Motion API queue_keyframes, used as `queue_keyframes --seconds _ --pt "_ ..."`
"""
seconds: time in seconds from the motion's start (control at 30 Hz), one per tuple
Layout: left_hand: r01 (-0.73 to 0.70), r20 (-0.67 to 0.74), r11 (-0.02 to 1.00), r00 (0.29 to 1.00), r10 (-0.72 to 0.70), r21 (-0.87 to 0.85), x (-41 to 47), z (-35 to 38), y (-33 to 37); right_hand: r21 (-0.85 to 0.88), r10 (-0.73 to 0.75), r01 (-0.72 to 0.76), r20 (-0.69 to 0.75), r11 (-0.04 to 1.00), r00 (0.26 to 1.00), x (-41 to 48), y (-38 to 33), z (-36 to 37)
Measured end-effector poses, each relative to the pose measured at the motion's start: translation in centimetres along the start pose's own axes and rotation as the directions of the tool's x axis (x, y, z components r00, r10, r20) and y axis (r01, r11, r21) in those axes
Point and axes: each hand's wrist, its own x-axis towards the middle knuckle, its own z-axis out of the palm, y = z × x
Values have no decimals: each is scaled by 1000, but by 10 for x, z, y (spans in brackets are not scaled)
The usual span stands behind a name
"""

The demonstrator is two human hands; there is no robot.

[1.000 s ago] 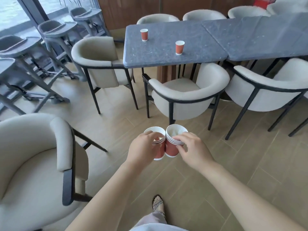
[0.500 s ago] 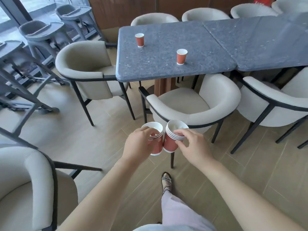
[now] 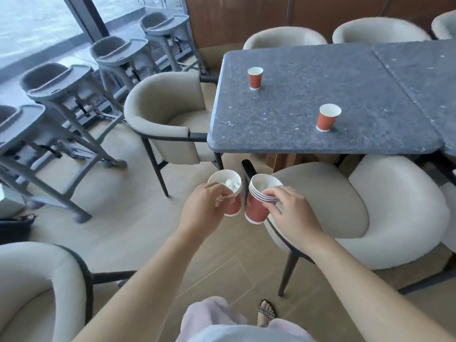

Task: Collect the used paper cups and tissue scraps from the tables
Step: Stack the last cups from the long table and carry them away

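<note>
A person stands beside a dark stone table (image 3: pixel 308 124), seen from the head camera, with both arms held out in front. The left hand (image 3: pixel 204 208) is closed around a nested stack of red paper cups (image 3: pixel 230 193), fingers wrapped over the rims; crumpled white tissue scraps (image 3: pixel 232 184) sit inside the top cup. The right hand (image 3: pixel 291 211) grips a second nested stack (image 3: pixel 259 201), fingertips pinching the layered rims; its top cup looks empty, though the bottom of it is not visible. The two stacks are held upright, just beside each other, above the floor and near the arm of a cream chair (image 3: pixel 370 213).

Progress, judged from the layout: several cups and some tissue are already gathered in the hands. Two cups remain on the table, a far cup (image 3: pixel 255 78) toward the left edge and a near cup (image 3: pixel 328 117) closer to the front edge, both upright and well apart. Collecting them appears to be the next piece of work.

Not resolved: whether either table cup holds tissue, since their interiors show only as pale ovals. The adjoining table (image 3: pixel 424 77) is cut off at the right edge, so anything further along it is out of view. The exact number of cups in each stack cannot be counted reliably beneath the fingers. Grey high chairs (image 3: pixel 61 90) stand by the window.
</note>
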Motion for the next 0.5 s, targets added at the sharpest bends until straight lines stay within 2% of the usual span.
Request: queue_keyframes --seconds 0.3,0.5 --pt "89 -1 996 996 -89 -14 81 -16 -73 30 -36 34 91 999 995 109 0 59" --pt "82 54 995 995 -79 -51 169 -28 -116 -22 57 -56 69 998 996 192 5 84"
